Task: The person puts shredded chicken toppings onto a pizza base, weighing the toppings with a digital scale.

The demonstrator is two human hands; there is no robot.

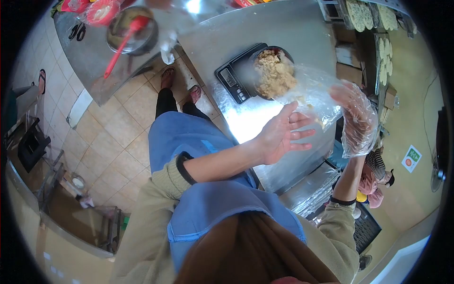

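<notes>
My left hand is bare, its fingers spread apart over the metal table, close to the loose clear plastic. A clear plastic bag covers my right hand down to the wrist. Inside it, the fingers are loosely bent and point left, slightly blurred. The bag's loose end, with pale crumbs on it, reaches over the right side of a dark-rimmed bowl. Crumbly, pale yellow mixture is heaped in the bowl. Beneath the bowl is a black digital scale, its display on the left.
On another metal table at upper left stands a metal bowl with a red spatula across it. Black scissors lie nearby. Racks with trays of pale pieces are at upper right. Another person is beyond my right arm.
</notes>
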